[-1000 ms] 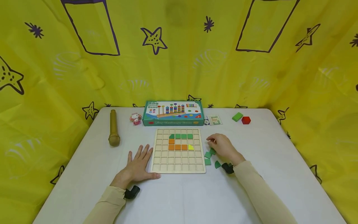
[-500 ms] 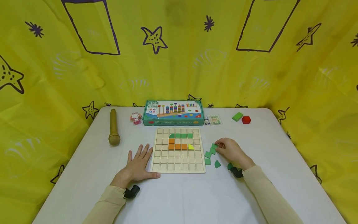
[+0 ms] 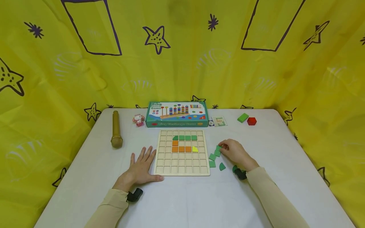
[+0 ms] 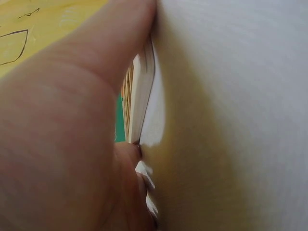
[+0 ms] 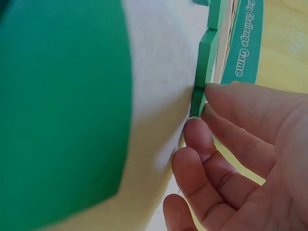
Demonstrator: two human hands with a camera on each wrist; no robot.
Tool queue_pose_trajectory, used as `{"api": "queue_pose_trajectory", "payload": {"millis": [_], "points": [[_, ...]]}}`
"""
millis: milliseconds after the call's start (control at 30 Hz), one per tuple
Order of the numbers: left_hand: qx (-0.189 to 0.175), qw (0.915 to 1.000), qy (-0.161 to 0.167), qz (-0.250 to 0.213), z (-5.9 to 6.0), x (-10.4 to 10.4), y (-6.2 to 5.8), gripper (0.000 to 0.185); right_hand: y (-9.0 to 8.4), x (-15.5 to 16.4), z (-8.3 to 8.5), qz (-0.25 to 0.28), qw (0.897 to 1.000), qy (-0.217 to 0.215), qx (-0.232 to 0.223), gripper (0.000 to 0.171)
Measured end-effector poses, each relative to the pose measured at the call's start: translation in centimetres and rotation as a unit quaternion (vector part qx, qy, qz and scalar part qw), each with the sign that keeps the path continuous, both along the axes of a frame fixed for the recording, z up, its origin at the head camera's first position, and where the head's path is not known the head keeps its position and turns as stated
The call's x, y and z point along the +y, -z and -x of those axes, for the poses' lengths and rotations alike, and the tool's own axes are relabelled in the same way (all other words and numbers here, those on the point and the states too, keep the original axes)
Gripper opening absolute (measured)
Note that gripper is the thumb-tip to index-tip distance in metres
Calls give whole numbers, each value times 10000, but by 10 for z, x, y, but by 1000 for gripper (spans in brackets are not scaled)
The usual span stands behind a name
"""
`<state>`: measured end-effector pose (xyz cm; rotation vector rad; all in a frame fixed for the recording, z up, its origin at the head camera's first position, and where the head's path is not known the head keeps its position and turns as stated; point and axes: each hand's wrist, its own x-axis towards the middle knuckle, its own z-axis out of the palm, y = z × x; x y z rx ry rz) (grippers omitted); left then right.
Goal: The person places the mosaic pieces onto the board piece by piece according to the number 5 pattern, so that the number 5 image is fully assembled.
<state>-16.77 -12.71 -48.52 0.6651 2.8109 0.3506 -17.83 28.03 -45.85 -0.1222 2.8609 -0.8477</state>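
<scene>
A wooden grid board (image 3: 182, 163) lies flat, with green tiles (image 3: 188, 137), orange tiles (image 3: 181, 149) and one yellow rounded tile (image 3: 195, 149) in its cells. My left hand (image 3: 141, 169) rests spread on the table, fingertips and thumb at the board's left side. Right of the board, my right hand (image 3: 235, 152) pinches the farthest green square tile (image 5: 198, 102) between thumb and fingers; it is still on the table. More green square tiles (image 3: 212, 157) trail toward the near side from there. A green quarter-round tile (image 3: 222, 166) lies close by, and another green piece (image 3: 234, 168) is partly hidden by the wrist camera.
Behind the board stands a Ring Challenge Game box (image 3: 176, 117). A small doll (image 3: 138, 120) and a golden microphone (image 3: 116, 129) are to the left. A pattern card (image 3: 219, 121), a green block (image 3: 243, 117) and a red hexagon (image 3: 252, 121) lie at the back right.
My right hand has moved right, from beside the board to the farthest green square tile, and has stayed there over the last half second. My left hand has stayed put.
</scene>
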Motion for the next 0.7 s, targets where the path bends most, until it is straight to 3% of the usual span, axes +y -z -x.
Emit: {"api": "queue_pose_trajectory", "payload": {"millis": [700], "points": [[-15,10000,-44,-25,-2,0,0,122,2,4,-1,-133,9999,5,22,29]]}}
